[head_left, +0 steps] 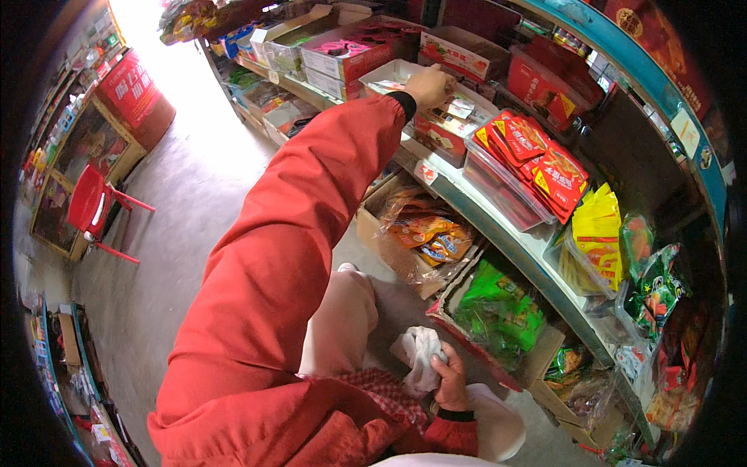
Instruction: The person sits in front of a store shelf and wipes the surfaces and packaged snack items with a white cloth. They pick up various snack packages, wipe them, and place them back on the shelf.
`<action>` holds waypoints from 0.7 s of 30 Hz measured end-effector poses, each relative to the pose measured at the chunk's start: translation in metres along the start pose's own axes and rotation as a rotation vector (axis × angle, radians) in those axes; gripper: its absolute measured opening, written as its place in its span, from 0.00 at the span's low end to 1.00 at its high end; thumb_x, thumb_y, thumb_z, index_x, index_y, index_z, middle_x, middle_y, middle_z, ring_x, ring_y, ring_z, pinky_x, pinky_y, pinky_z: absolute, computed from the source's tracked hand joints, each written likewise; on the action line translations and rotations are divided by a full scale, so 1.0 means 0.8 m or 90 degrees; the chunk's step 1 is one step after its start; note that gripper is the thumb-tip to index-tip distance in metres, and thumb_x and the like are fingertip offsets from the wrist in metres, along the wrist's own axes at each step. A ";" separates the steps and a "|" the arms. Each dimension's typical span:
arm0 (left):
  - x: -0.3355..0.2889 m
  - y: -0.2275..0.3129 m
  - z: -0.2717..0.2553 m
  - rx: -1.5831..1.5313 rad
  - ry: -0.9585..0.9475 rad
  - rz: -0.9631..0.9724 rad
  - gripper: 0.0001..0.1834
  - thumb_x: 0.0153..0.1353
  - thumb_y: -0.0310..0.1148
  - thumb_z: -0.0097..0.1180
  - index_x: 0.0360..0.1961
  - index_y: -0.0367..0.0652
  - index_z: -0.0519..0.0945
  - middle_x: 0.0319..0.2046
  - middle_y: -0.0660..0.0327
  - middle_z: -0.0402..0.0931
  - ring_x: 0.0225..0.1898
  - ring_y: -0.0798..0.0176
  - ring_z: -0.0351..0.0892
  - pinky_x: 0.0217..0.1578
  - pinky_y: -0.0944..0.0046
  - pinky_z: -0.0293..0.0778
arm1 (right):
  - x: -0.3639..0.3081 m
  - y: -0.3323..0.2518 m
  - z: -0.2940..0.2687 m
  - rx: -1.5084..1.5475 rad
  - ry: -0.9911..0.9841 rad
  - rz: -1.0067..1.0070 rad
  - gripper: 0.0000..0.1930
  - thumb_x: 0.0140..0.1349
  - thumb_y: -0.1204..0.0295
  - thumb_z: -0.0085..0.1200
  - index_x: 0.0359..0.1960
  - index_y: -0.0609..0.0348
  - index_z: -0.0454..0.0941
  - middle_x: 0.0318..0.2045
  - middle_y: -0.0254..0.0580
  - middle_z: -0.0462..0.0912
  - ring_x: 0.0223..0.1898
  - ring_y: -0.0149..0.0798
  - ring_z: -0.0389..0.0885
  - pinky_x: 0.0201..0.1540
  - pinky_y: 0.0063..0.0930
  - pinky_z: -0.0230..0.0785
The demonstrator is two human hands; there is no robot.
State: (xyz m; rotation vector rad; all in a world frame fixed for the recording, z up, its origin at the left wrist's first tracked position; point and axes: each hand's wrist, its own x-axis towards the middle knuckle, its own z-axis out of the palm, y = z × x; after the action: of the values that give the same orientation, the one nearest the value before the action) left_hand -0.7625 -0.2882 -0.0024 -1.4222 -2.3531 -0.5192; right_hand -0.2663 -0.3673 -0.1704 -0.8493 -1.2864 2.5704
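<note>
My left arm, in a red sleeve, stretches up to the shelf. My left hand [428,87] is over an open box of small packets [461,111], its fingers bent and closed; whatever they grip is hidden. Low in front of me, my right hand [453,379] is closed around a crumpled white cloth [422,356]. Beside the packets, red flat packets [537,159] lie piled on a clear plastic tub [506,187]. Pink-topped goods fill a carton [346,50] to the left of my left hand.
Yellow packets [597,233] stand farther right along the shelf edge [498,226]. Below it are a carton of orange bags [428,229] and a box of green packages [498,307]. A red chair [89,202] stands on the floor at left, near a glass-fronted cabinet [93,148].
</note>
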 end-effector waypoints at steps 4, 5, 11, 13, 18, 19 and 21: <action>0.019 0.005 0.000 -0.026 -0.055 0.051 0.14 0.50 0.40 0.59 0.39 0.51 0.81 0.32 0.46 0.77 0.35 0.46 0.78 0.36 0.52 0.74 | 0.007 0.006 -0.005 -0.001 0.011 -0.006 0.17 0.57 0.79 0.47 0.50 0.63 0.71 0.43 0.40 0.77 0.43 0.35 0.75 0.50 0.28 0.66; 0.023 0.008 -0.001 0.008 -0.056 0.032 0.14 0.46 0.40 0.60 0.35 0.46 0.82 0.27 0.45 0.78 0.32 0.45 0.79 0.33 0.51 0.75 | 0.007 0.007 -0.006 -0.008 0.027 0.000 0.17 0.57 0.79 0.47 0.50 0.62 0.71 0.42 0.39 0.77 0.43 0.34 0.75 0.50 0.28 0.66; 0.035 0.023 -0.003 0.157 -0.077 -0.004 0.13 0.44 0.39 0.62 0.34 0.54 0.83 0.33 0.54 0.80 0.38 0.51 0.79 0.38 0.55 0.74 | 0.008 0.003 -0.009 -0.043 0.006 0.013 0.17 0.59 0.76 0.50 0.51 0.62 0.71 0.42 0.36 0.77 0.43 0.32 0.74 0.49 0.25 0.65; 0.036 0.020 0.000 0.179 -0.056 0.023 0.12 0.44 0.40 0.60 0.30 0.48 0.82 0.30 0.51 0.79 0.36 0.49 0.79 0.36 0.54 0.74 | 0.007 0.002 -0.008 -0.014 0.011 0.021 0.17 0.59 0.76 0.50 0.51 0.62 0.71 0.42 0.36 0.77 0.43 0.32 0.74 0.49 0.25 0.64; 0.040 0.005 0.012 0.238 -0.061 0.108 0.12 0.48 0.38 0.53 0.22 0.40 0.80 0.25 0.48 0.78 0.31 0.45 0.78 0.33 0.51 0.74 | 0.004 0.002 -0.007 0.001 0.020 0.014 0.17 0.59 0.76 0.50 0.51 0.61 0.71 0.43 0.36 0.77 0.44 0.32 0.74 0.49 0.25 0.65; 0.043 0.003 0.015 0.219 -0.014 0.081 0.11 0.48 0.37 0.53 0.23 0.40 0.80 0.25 0.48 0.78 0.31 0.45 0.78 0.33 0.51 0.74 | 0.004 0.002 -0.007 0.006 0.024 0.017 0.18 0.58 0.75 0.50 0.51 0.62 0.70 0.43 0.36 0.77 0.44 0.32 0.74 0.49 0.25 0.65; 0.048 -0.003 0.017 0.195 0.079 0.027 0.10 0.49 0.36 0.53 0.25 0.40 0.80 0.24 0.49 0.77 0.31 0.45 0.77 0.32 0.51 0.74 | 0.003 0.002 -0.007 0.012 0.035 0.022 0.17 0.58 0.76 0.49 0.51 0.62 0.71 0.43 0.37 0.77 0.43 0.33 0.74 0.49 0.25 0.65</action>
State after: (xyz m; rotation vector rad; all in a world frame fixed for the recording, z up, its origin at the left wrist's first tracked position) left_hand -0.7828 -0.2533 0.0037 -1.2586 -2.1862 -0.2153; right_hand -0.2652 -0.3639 -0.1754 -0.9397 -1.2410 2.5630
